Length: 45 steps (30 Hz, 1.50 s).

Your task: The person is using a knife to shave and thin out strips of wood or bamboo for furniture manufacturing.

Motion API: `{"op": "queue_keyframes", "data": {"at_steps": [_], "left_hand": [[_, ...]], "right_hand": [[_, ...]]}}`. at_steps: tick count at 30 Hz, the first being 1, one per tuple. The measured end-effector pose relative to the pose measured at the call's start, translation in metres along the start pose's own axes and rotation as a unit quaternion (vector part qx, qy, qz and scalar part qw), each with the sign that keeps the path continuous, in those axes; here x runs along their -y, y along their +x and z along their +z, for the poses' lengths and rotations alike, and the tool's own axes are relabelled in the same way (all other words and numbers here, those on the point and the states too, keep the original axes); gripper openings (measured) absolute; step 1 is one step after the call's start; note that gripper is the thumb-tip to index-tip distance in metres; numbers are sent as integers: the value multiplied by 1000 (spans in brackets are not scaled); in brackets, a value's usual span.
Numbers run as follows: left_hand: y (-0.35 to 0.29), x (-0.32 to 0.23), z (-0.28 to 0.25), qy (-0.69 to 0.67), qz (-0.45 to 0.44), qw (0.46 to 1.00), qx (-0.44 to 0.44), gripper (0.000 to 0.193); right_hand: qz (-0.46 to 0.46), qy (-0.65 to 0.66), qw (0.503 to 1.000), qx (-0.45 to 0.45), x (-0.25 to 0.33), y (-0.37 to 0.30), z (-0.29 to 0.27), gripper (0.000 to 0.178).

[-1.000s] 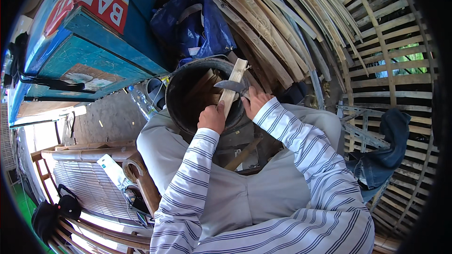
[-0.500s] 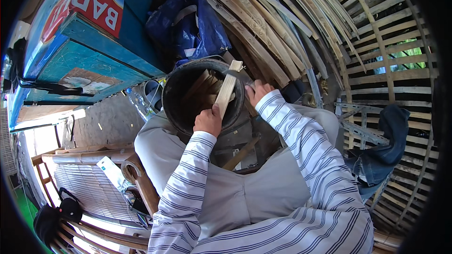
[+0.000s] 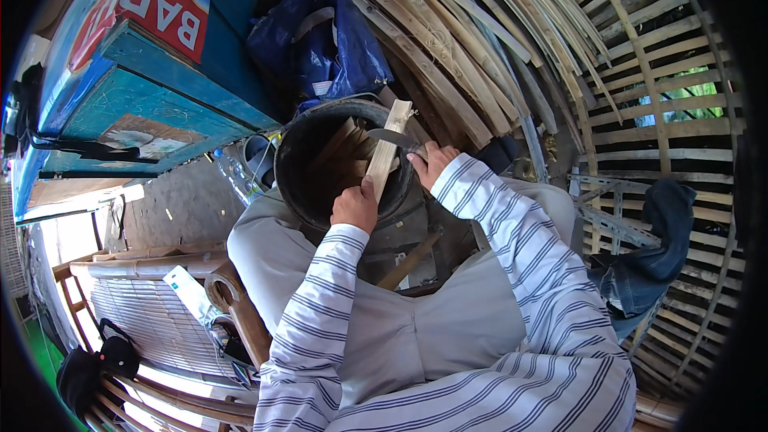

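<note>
My left hand (image 3: 354, 206) is closed round the lower end of a flat, pale bamboo strip (image 3: 382, 162). The strip slants up and away over a dark round bucket (image 3: 290, 192). In my right hand (image 3: 434, 165) is a knife (image 3: 394, 138), its handle mostly hidden by my fingers. The dark blade lies across the upper part of the strip, pointing left. A small splinter or curl shows at the strip's far end. Inside the bucket stand several pieces of split bamboo (image 3: 344, 148).
Long bamboo slats (image 3: 448, 56) are piled beyond the bucket. A blue plastic bag (image 3: 352, 56) and a blue box (image 3: 152, 104) stand at the far left. A bamboo bench (image 3: 152, 296) is on the left, a slatted wall (image 3: 664, 136) on the right. A clear bottle (image 3: 234, 176) lies beside the bucket.
The knife has moved nearer to me along the strip, and its blade now reaches farther left across it. My right hand has come slightly nearer. My left hand has hardly moved.
</note>
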<state>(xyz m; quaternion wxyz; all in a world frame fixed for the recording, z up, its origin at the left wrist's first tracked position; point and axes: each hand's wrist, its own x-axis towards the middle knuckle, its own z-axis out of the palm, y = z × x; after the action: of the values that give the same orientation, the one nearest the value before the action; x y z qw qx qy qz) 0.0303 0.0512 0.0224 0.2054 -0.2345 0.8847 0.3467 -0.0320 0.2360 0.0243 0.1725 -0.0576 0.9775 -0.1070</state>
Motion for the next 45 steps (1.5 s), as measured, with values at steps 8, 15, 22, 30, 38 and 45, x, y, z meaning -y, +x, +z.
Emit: {"op": "queue_keyframes", "data": {"at_steps": [8,15,22,30,38,45], "left_hand": [[9,1,-1,-23,14,1000,10,60],[13,7,-4,-30,28,998,38,61],[13,8,6,19,-2,1000,-9,59],[-5,-6,-10,16,-45,999,15,58],[2,-11,-10,17,-36,999,16,58],[-2,-8,-13,23,-36,999,28,58]], "right_hand": [[-101,46,994,4,-2,-24,4,53],[-23,4,999,-43,-14,-3,-24,47],[-177,-19,982,-64,4,-30,-10,41],[-125,8,990,-67,-8,-15,-4,33],[-28,12,995,-92,-10,3,15,42],[69,30,995,-70,-26,24,1,46]]}}
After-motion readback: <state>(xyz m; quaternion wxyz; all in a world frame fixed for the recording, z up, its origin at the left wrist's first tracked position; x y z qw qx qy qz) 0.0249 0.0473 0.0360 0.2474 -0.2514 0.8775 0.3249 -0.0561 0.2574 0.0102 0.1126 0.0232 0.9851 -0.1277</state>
